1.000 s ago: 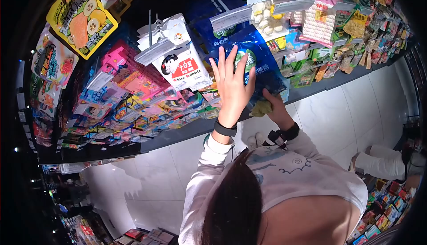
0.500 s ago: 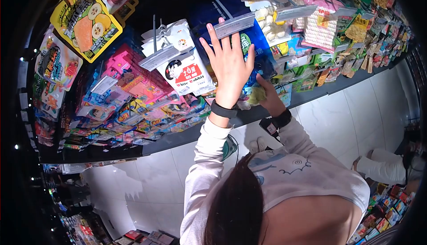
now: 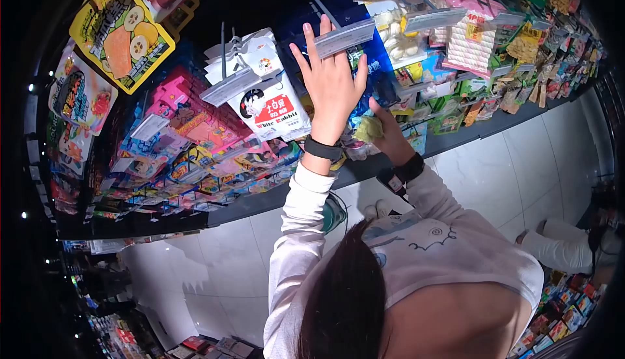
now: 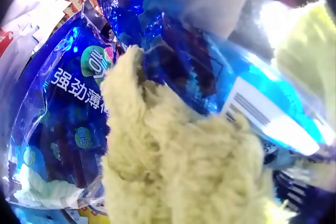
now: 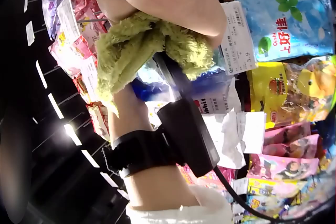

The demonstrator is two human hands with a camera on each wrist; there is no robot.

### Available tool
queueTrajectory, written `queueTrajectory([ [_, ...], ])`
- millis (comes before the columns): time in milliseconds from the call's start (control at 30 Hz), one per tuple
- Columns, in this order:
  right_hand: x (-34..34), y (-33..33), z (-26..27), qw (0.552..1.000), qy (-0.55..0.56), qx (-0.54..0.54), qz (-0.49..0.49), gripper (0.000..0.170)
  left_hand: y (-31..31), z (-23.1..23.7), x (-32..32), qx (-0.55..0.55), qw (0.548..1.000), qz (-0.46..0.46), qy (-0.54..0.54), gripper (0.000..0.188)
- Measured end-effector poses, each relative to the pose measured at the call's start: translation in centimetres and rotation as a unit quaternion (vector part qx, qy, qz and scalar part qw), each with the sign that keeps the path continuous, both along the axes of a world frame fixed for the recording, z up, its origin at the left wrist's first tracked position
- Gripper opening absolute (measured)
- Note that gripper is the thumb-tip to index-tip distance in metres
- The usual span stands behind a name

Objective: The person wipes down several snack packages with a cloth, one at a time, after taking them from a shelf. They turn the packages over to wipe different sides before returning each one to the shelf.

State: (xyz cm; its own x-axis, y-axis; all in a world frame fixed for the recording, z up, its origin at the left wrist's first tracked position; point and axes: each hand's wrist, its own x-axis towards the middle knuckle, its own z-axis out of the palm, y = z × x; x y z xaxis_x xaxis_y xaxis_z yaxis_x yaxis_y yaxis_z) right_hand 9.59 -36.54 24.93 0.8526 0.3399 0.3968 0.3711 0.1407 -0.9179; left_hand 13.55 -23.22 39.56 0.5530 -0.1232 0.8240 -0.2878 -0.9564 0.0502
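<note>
My left hand (image 3: 331, 92) lies with its fingers spread and straight over a blue candy bag (image 3: 377, 66). Its fingertips reach past the price label (image 3: 344, 38) on the hanging hook. The blue bag (image 4: 68, 103) shows white lettering in the left wrist view, and a second shiny blue bag (image 4: 178, 50) overlaps it. Just below and to the right, my right hand (image 3: 390, 139) grips a fuzzy yellow-green cloth (image 3: 368, 128) near the bag's lower edge. That cloth (image 5: 126, 50) appears bunched under the fingers in the right wrist view.
White Rabbit candy bags (image 3: 273, 108) hang just left of my left hand. Pink-and-white striped candy packs (image 3: 470, 40) hang to the right. A dark shelf edge (image 3: 260, 197) runs below the rows, above a pale tiled floor (image 3: 228, 255). Another person's legs (image 3: 560, 245) show at right.
My left hand has shifted up and left, up to the price label. The blue bag sits further back under it. My right hand with the cloth has moved left.
</note>
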Motion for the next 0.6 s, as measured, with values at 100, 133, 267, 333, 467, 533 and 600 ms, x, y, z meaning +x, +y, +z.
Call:
queueTrajectory([
  [100,0.4,0.2,0.4,1.0,-0.014,-0.004,-0.006,0.061,0.7,0.4,0.8,0.006,1.0,-0.001,0.014,0.052],
  [133,0.6,0.2,0.4,1.0,-0.022,-0.009,-0.01,0.061,0.7,0.4,1.0,0.001,1.0,-0.007,0.011,0.052],
  [267,0.9,0.6,0.3,0.999,-0.047,0.009,0.0,0.065,0.9,-0.1,1.4,0.009,1.0,0.003,0.017,0.057],
  [333,0.5,0.7,0.2,0.999,-0.052,0.012,0.007,0.065,1.0,-0.5,1.2,0.016,0.999,0.016,0.025,0.059],
  [467,0.4,0.4,-1.4,0.998,-0.065,-0.007,-0.007,0.062,0.9,-0.7,1.0,0.009,0.999,0.018,0.028,0.056],
  [533,0.0,-0.2,-1.9,0.996,-0.08,-0.029,-0.017,0.06,0.9,-1.0,0.5,0.011,0.999,0.015,0.033,0.054],
  [600,-0.4,-1.3,-2.0,0.989,-0.117,-0.085,-0.032,0.058,1.0,-1.5,0.2,0.021,0.999,0.011,0.041,0.051],
])
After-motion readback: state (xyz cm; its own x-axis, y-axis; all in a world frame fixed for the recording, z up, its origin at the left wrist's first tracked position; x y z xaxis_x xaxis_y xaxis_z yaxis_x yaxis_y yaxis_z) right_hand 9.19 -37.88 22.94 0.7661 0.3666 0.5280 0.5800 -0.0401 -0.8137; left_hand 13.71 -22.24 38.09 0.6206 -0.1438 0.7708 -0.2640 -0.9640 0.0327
